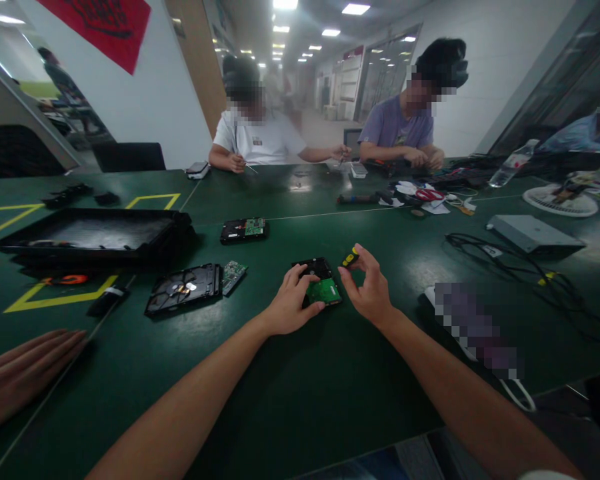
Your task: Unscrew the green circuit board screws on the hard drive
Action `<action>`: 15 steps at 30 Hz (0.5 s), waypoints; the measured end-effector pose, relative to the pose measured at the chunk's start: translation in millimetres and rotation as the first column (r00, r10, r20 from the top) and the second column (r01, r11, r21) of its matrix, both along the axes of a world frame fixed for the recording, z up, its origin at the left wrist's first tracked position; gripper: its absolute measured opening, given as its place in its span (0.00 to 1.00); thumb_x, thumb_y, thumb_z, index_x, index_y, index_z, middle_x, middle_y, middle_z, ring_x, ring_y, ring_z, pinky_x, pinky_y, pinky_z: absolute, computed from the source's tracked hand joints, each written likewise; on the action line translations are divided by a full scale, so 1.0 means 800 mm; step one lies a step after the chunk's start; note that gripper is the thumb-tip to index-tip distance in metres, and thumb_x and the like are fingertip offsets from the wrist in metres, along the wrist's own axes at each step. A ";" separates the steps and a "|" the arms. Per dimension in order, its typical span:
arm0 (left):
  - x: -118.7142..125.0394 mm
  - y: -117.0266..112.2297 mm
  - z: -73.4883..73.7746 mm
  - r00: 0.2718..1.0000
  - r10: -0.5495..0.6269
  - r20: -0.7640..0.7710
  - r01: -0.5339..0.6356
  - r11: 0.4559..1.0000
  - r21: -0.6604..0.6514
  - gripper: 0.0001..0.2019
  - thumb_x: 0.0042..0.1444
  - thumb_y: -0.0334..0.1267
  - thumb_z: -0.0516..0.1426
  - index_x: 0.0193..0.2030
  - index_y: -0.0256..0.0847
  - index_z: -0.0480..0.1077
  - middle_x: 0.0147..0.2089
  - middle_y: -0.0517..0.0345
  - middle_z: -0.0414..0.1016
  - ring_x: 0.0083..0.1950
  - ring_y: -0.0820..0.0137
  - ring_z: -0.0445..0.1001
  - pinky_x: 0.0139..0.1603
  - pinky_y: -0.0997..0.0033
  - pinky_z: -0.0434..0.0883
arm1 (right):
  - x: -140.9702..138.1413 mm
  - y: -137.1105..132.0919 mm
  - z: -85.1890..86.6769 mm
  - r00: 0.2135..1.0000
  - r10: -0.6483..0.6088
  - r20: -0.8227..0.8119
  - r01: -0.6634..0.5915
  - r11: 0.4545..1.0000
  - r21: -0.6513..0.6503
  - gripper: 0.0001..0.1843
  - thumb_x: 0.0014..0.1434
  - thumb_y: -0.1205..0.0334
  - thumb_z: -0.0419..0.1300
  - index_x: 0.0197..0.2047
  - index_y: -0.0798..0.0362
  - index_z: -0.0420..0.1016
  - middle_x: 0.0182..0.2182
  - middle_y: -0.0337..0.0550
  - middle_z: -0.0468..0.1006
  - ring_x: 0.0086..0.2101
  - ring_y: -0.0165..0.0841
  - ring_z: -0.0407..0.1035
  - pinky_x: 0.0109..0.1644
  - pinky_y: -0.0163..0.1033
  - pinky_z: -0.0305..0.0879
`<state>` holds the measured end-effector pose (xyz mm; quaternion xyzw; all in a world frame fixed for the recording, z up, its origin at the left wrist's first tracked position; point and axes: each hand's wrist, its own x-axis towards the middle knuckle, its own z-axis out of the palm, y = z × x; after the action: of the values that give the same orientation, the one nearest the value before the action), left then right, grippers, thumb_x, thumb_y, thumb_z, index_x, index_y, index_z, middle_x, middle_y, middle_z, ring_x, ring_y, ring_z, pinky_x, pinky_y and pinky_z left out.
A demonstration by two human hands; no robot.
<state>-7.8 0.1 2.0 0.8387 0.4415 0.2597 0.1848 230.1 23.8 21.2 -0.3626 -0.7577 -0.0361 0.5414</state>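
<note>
A black hard drive (321, 268) with a green circuit board (324, 291) lies on the dark green table, circuit side up. My left hand (296, 300) rests on it with fingers apart, thumb across the board's near edge. Just right of the drive, my right hand (369, 288) pinches a small yellow and black screwdriver (351, 257) between thumb and fingertips. Its tip is too small to make out. Farther left sit a second hard drive (244, 229) and a larger black drive case (183, 291) with a loose circuit board (234, 276) beside it.
A black tray (87, 230) stands at left, near another person's hand (30, 373). At right are a grey metal box (534, 235), black cables (505, 257) and a pixelated phone-like object (473, 327). Two people sit opposite; a bottle (514, 165) stands tilted at the far right.
</note>
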 end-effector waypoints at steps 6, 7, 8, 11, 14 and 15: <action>-0.001 0.000 0.001 1.000 0.005 -0.010 -0.006 1.000 -0.030 0.29 0.64 0.47 0.62 0.69 0.43 0.62 0.77 0.38 0.47 0.81 0.44 0.42 0.76 0.35 0.53 | 0.001 0.000 0.000 1.000 0.000 0.013 0.000 1.000 0.012 0.38 0.69 0.60 0.63 0.76 0.43 0.50 0.57 0.52 0.77 0.40 0.38 0.81 0.49 0.50 0.83; -0.001 0.000 0.002 1.000 0.009 -0.009 -0.010 0.999 -0.035 0.29 0.64 0.47 0.63 0.68 0.43 0.62 0.78 0.38 0.47 0.81 0.44 0.42 0.76 0.35 0.53 | 0.001 0.000 0.000 1.000 0.002 0.014 -0.002 1.000 0.011 0.38 0.69 0.59 0.62 0.76 0.43 0.49 0.57 0.52 0.77 0.40 0.38 0.81 0.49 0.50 0.83; 0.000 -0.001 0.002 1.000 0.013 -0.009 -0.013 0.999 -0.040 0.29 0.63 0.47 0.63 0.68 0.43 0.62 0.78 0.38 0.47 0.81 0.44 0.41 0.76 0.35 0.54 | 0.001 0.000 0.000 1.000 0.004 0.016 -0.005 1.000 0.008 0.38 0.70 0.59 0.62 0.76 0.43 0.49 0.58 0.52 0.77 0.40 0.38 0.81 0.49 0.50 0.83; 0.000 -0.001 0.004 1.000 0.018 -0.011 -0.019 0.999 -0.049 0.30 0.63 0.47 0.63 0.69 0.44 0.62 0.78 0.39 0.47 0.81 0.43 0.41 0.76 0.34 0.54 | 0.001 0.001 -0.001 1.000 0.010 0.010 -0.010 1.000 0.000 0.38 0.70 0.59 0.62 0.76 0.42 0.49 0.59 0.52 0.76 0.40 0.39 0.81 0.49 0.51 0.83; 0.001 -0.002 0.004 1.000 0.021 -0.013 -0.021 0.999 -0.045 0.31 0.63 0.50 0.63 0.69 0.43 0.62 0.77 0.39 0.48 0.81 0.43 0.42 0.76 0.35 0.54 | 0.001 0.000 -0.002 1.000 0.009 0.004 -0.009 1.000 -0.003 0.38 0.69 0.59 0.63 0.76 0.42 0.50 0.59 0.53 0.75 0.41 0.39 0.81 0.50 0.51 0.83; 0.001 -0.002 0.004 1.000 0.021 -0.014 -0.022 0.999 -0.042 0.31 0.63 0.52 0.63 0.69 0.43 0.62 0.77 0.39 0.48 0.80 0.43 0.42 0.76 0.35 0.54 | 0.001 0.000 -0.002 1.000 0.010 0.003 -0.010 1.000 -0.004 0.38 0.69 0.59 0.63 0.76 0.42 0.50 0.59 0.53 0.75 0.41 0.39 0.81 0.50 0.52 0.83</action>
<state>-6.8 -1.4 5.5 0.8316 0.4570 0.2467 0.1965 230.5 24.1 19.9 -0.3600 -0.7602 -0.0325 0.5399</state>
